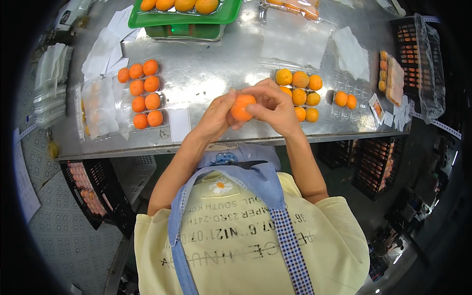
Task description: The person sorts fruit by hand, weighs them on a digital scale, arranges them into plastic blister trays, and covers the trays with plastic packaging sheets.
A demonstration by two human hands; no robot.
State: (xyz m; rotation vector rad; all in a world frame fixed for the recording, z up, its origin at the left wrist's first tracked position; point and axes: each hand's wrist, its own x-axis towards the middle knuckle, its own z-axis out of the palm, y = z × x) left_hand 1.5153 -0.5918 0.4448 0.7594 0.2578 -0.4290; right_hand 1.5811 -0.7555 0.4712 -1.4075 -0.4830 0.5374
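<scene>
An orange fruit (243, 107) is held in front of my chest, over the table's near edge. My left hand (217, 116) has its fingers wrapped round the fruit's left side and underside. My right hand (273, 108) pinches the same fruit from the right, thumb against its front. To the left, a clear plastic tray (125, 118) holds several orange fruits (139, 103), with white paper in its other half. Just right of my right hand, yellower fruits (300, 79) sit in rows in another clear tray. Two orange fruits (346, 100) lie in a tray farther right.
A green scale (184, 32) with a fruit-filled green tray (231, 12) stands at the back left. White papers (352, 54) lie on the metal table (216, 59). Stacked clear trays (51, 86) are far left; black crates (377, 167) stand below right, another (407, 37) beyond the right edge.
</scene>
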